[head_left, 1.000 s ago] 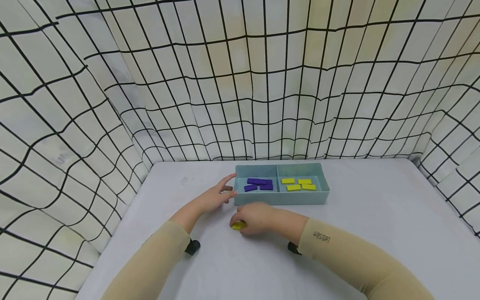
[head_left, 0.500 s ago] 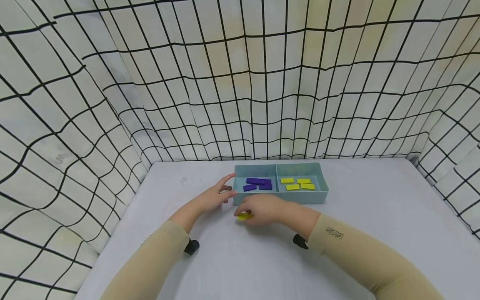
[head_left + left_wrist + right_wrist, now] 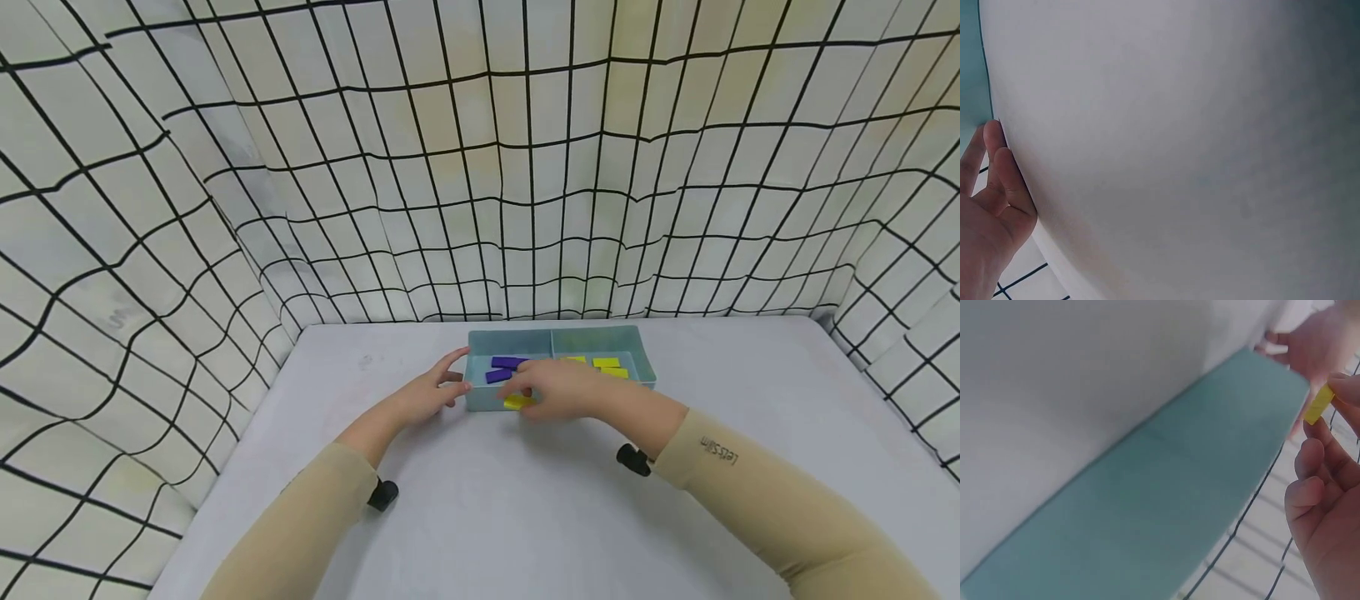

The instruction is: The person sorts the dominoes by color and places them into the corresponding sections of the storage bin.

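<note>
A pale teal two-compartment tray (image 3: pixel 486 401) stands on the white table. My left hand (image 3: pixel 422 397) touches its left end, thumb and index finger spread, other fingers loosely bent; the left wrist view shows those fingers (image 3: pixel 1013 181) beside the tray wall. Between thumb and fingertip, my right hand (image 3: pixel 566 388) pinches a small flat yellow block (image 3: pixel 518 402), held in front of the tray's near wall. The right wrist view also shows this yellow block (image 3: pixel 1319 404). Purple blocks (image 3: pixel 498 377) lie in the left compartment and yellow blocks (image 3: pixel 607 362) in the right, some hidden by my right hand.
White cloth with a black grid (image 3: pixel 551 208) rises behind the table and along both sides. A divider (image 3: pixel 552 343) splits the tray into two compartments. Dark wrist cameras (image 3: pixel 384 496) sit under both forearms.
My right hand has moved right and away from me, carrying the yellow block from the table up to the tray's near wall. My left hand has stayed at the tray's left end.
</note>
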The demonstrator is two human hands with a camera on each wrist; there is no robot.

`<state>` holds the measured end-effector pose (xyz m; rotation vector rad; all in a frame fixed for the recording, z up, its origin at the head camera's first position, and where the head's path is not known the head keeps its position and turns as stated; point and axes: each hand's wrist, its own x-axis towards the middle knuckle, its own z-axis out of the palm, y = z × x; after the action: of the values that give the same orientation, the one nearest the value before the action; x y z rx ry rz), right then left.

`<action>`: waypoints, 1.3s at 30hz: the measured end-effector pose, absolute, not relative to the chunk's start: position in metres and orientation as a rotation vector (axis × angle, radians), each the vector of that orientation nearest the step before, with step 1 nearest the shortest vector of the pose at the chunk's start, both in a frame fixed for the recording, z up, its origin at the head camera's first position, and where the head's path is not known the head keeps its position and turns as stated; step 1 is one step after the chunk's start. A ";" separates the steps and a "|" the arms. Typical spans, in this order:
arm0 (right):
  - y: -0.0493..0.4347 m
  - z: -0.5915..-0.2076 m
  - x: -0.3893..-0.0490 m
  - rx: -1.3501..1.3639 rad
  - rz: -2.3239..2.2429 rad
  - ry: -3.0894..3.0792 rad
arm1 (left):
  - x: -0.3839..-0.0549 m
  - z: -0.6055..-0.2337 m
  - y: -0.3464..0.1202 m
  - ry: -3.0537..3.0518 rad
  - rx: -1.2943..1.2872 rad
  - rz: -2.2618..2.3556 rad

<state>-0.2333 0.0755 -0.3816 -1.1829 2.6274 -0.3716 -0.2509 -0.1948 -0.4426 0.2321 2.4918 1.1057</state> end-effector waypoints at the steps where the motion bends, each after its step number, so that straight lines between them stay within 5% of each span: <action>1: 0.081 -0.381 -0.235 -1.181 -0.378 2.641 | -0.251 -0.443 -0.195 2.494 0.233 1.105; 17: 0.169 -0.371 -0.273 -0.999 -0.431 2.775 | -0.250 -0.442 -0.197 2.472 0.219 1.128; 39: 0.169 -0.404 -0.299 -1.004 -0.006 2.811 | -0.250 -0.444 -0.195 2.476 0.224 1.134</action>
<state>-0.2993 0.1690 -0.4035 -1.0041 2.8109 -0.0060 -0.2501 -0.1952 -0.4436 0.2242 2.4764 1.1342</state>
